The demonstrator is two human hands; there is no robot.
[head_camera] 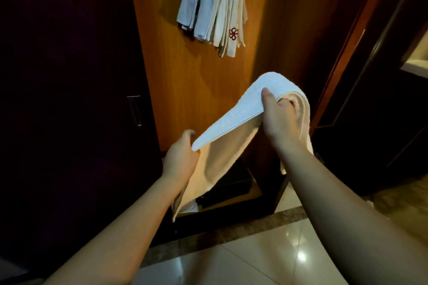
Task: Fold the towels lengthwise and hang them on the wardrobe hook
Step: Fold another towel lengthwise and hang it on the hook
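**White towel held between two hands at a wardrobe**

White terry towel (240,111), folded into a long strip, stretches on a slant between both hands in the middle of the view. The left hand (181,157) is lower and nearer, pinching one end of the fold between thumb and curled fingers. The right hand (279,118) is higher and farther right, gripping the other end with the thumb on top and the fingers curled under; the cloth loops over this hand and drops behind the wrist. Below the top edge, the rest of the towel hangs down past the left wrist.

Behind the hands stands an orange-brown wooden panel (185,81) inside the wardrobe. High on it, well above the held towel, a bunch of hung towels (213,4) dangles, one bearing a red emblem (233,33). The hook itself is out of view. A dark door (69,88) with a metal handle (135,110) fills the left. Low in the wardrobe sits a black object (231,186), too dim to identify. Glossy pale floor tiles (266,261) lie nearest, edged by a brown stone strip.
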